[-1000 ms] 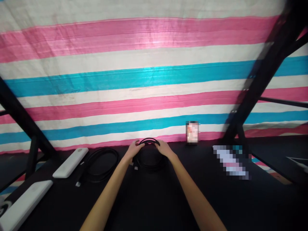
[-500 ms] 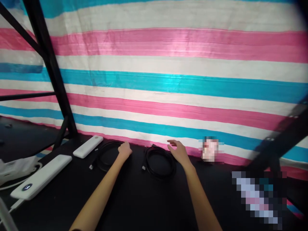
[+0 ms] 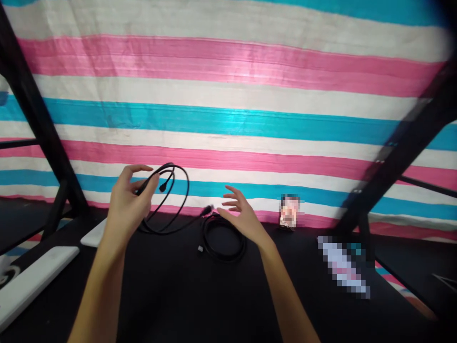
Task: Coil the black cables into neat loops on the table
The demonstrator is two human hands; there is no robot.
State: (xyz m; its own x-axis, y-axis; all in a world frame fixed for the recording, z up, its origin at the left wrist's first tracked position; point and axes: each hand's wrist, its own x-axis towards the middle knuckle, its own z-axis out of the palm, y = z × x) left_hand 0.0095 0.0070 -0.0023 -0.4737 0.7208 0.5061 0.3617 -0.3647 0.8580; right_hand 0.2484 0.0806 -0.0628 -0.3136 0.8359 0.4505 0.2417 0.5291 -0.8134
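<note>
A loosely coiled black cable [image 3: 187, 190] hangs from my left hand [image 3: 130, 200], its loops pinched between thumb and fingers above the black table [image 3: 178, 295]. One dark plug of this cable dangles inside the loops; another plug [image 3: 207, 210] sticks out to the right, close to my right hand. With fingers apart and nothing in them, my right hand [image 3: 243, 216] hovers just above and right of a second coiled black cable [image 3: 224, 259]. That coil lies flat on the table, its metal plug end [image 3: 200, 248] at its left.
Two white power-bank-like bars lie at the left, a long one [image 3: 39, 281] and a shorter one [image 3: 94, 233] partly behind my left arm. A blurred-out upright item [image 3: 290, 212] and a flat one [image 3: 342, 267] are at right. Black frame posts [image 3: 43, 124] flank the striped sheet [image 3: 228, 124].
My left hand has lifted the left cable coil off the table, and its loops have loosened. My right hand stays open near the other coil. The view has shifted to the right.
</note>
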